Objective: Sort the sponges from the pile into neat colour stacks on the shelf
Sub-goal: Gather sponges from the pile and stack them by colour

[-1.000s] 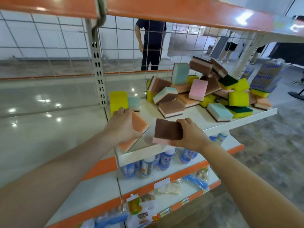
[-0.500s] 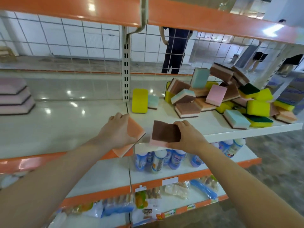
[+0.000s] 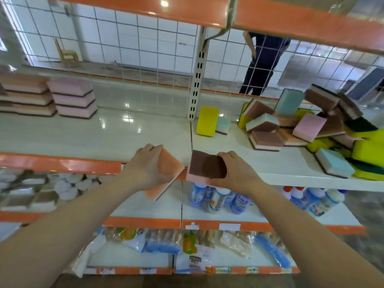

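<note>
1. Since the earlier frames the view has swung leftward, so two neat stacks at the far left of the shelf have come fully into sight, while both hands have kept their sponges at the shelf's front edge.
2. Tilted orange foam sponge with a thin dark scouring layer: the left hand grips it, fingers curled over its far edge, its lower corner hanging below the shelf lip.
3. Brown-topped pink foam sponge: the right hand holds it, fingers wrapped over its right end, scouring side up. It sits just beside the orange one, a narrow gap between them.
4. White glossy shelf with an orange front strip: it lies beyond the fingertips of both hands.
5. Loose pile of mixed sponges, brown, pink, blue, yellow and green: well right of the right hand's fingers, further back on the shelf.
6. Upright yellow sponge with a pale teal sponge just beside it: beyond the right hand's fingers, near the perforated white upright post.
7. Stack of three pink sponges and, touching its left, a stack of peach-coloured sponges: far left of the left hand's fingers.
8. Plastic bottles with blue labels: on the lower shelf under the right hand.
9. Person in dark clothes: standing behind the wire grid.
</note>
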A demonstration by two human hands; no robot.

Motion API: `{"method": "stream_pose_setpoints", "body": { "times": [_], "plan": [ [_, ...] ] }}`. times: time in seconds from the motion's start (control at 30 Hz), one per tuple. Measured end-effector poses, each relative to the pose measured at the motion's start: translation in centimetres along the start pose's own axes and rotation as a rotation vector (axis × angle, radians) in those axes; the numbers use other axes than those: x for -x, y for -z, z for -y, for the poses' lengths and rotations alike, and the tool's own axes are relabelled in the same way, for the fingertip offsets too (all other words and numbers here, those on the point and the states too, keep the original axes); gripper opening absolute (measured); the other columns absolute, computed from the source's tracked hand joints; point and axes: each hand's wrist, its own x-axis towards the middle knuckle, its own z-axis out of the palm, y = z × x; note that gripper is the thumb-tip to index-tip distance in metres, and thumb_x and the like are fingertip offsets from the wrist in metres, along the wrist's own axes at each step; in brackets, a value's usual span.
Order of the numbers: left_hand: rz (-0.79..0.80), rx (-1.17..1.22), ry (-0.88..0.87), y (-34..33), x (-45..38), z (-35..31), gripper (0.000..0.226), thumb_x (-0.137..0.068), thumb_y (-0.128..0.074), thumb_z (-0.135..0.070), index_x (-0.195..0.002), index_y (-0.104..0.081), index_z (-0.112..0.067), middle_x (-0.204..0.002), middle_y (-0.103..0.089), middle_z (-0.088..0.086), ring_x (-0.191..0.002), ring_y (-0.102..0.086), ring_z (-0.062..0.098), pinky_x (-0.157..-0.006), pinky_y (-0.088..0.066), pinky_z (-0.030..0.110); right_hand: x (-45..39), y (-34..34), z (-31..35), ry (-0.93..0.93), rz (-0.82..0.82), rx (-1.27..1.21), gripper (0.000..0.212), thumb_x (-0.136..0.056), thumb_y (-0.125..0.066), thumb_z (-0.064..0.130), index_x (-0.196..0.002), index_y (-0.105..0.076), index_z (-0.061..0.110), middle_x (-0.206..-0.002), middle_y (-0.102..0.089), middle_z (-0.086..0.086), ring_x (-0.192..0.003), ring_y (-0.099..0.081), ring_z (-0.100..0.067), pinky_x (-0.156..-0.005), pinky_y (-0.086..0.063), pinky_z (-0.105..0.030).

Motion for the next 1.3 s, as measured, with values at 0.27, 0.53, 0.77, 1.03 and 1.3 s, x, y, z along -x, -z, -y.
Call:
{"method": "stream_pose_setpoints", "body": {
  "times": [0.27,0.53,0.77,1.03,1.3],
  "plan": [
    [-0.041,-0.013,0.07,1.7,2.4,4.4,0.096,-0.072,-0.069,-0.051,-0.146,-0.021,-0.013,-0.139,-0.034,0.006,-0.126,-0.034,0.025,-0.103,-0.031,0.032,-2.5,-1.3,4.4,0.105,0.025,-0.009,0.076,-0.066,-0.072,0.057,-0.127,-0.042,0.022,-0.112,-0.045,0.0,-0.099,-0.049,-0.017,-0.083,-0.043,-0.03],
    [-0.072,-0.05,0.137,5.0,3.5,10.5,0.095,-0.072,-0.068,-0.05,-0.146,-0.02,-0.014,-0.14,-0.032,0.005,-0.127,-0.032,0.025,-0.1,-0.034,0.035,-5.4,-3.0,10.7,0.188,0.045,-0.03,0.08,-0.068,-0.073,0.054,-0.132,-0.04,0.019,-0.118,-0.044,-0.001,-0.108,-0.047,-0.019,-0.091,-0.043,-0.034],
    [-0.062,-0.071,0.136,8.1,3.8,16.7,0.092,-0.074,-0.066,-0.05,-0.146,-0.02,-0.014,-0.139,-0.033,0.005,-0.126,-0.033,0.025,-0.101,-0.033,0.034,-7.7,-5.0,16.7,0.178,0.046,-0.04,0.078,-0.068,-0.072,0.055,-0.131,-0.041,0.02,-0.117,-0.046,0.0,-0.107,-0.048,-0.019,-0.086,-0.042,-0.031],
    [-0.037,-0.122,0.122,11.0,3.8,23.8,0.087,-0.074,-0.064,-0.054,-0.143,-0.024,-0.018,-0.135,-0.035,0.002,-0.123,-0.034,0.023,-0.097,-0.035,0.033,-10.5,-7.5,23.5,0.148,0.04,-0.037,0.076,-0.069,-0.071,0.056,-0.129,-0.043,0.019,-0.116,-0.046,0.0,-0.104,-0.048,-0.019,-0.081,-0.041,-0.029],
    [-0.03,-0.138,0.13,13.5,3.5,29.2,0.09,-0.076,-0.063,-0.052,-0.146,-0.021,-0.016,-0.138,-0.033,0.003,-0.126,-0.032,0.024,-0.102,-0.034,0.036,-12.7,-9.5,28.5,0.15,0.054,-0.011,0.08,-0.07,-0.069,0.056,-0.133,-0.039,0.017,-0.118,-0.045,-0.001,-0.108,-0.047,-0.02,-0.086,-0.044,-0.033]
  ]
}}
